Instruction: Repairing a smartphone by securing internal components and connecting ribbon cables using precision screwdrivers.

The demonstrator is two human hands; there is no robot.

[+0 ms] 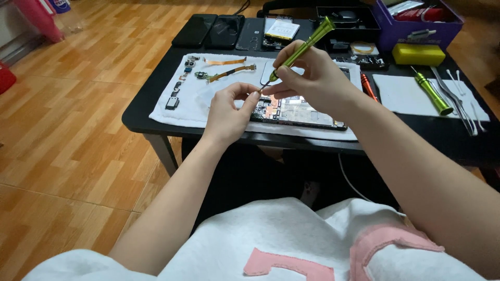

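A person sits at a low black desk point(140, 117), seen from above. The right hand point(312, 78) is closed around a green screwdriver point(304, 46), gripping its lower shaft with curled fingers. The tool's long axis runs diagonally: its cap end points up and to the right, away from the person, and its tip points down and left toward the left hand's fingertips. The left hand point(229, 112) is partly closed, thumb and forefinger pinched together right at the screwdriver's tip; whatever they pinch is too small to make out.

Just beneath both hands lies an opened phone point(299, 112) with its circuit boards exposed, resting on a white cloth point(172, 117) near the desk's front edge. Small removed parts point(177, 91) and 2 orange ribbon cables point(226, 67) are laid out on the cloth to the left. A second green screwdriver point(432, 93) lies on a white pad to the right.

Judged from this, a tiny piece held at the tip could slip from the pinch and fall off the desk's near edge, or the tip could slide and scratch the exposed boards below.
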